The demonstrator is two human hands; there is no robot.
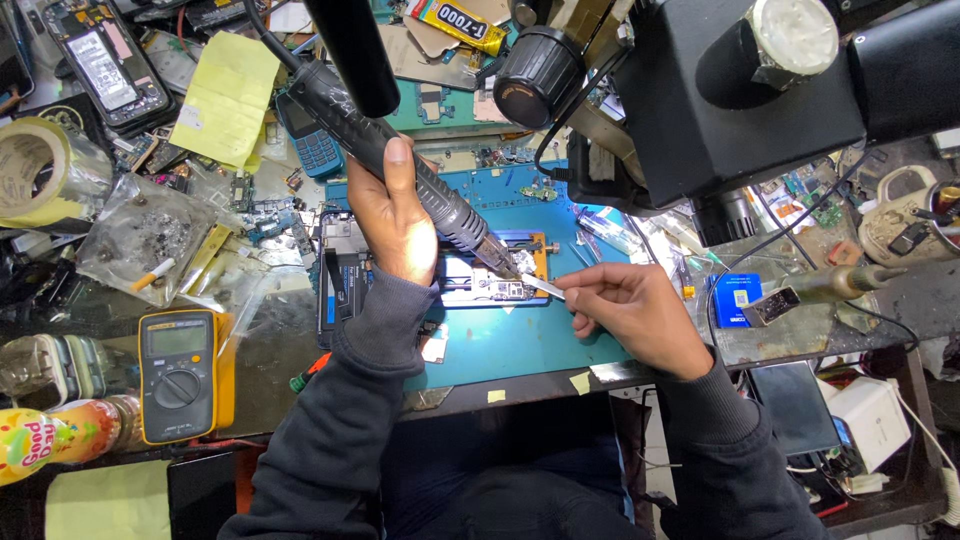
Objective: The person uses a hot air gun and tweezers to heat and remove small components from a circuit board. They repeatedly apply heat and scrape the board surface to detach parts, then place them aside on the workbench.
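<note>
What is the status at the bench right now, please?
Left hand grips black hot-air wand, nozzle down on small circuit board. Right hand holds metal tweezers at board. Black microscope overhangs the blue mat.

Circuit board [503,287] detail too small; microscope [740,90] cut off by top edge.

Messy repair bench [280,370], stuff everywhere

Blue mat [520,350] mid-frame, yellow multimeter [178,375] lower left, tape roll [35,170] upper left, small blue box [738,300] right.

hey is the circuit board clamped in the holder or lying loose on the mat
Clamped in. The circuit board sits inside the dark holder on the blue mat, under the hot-air nozzle and tweezers.
</note>
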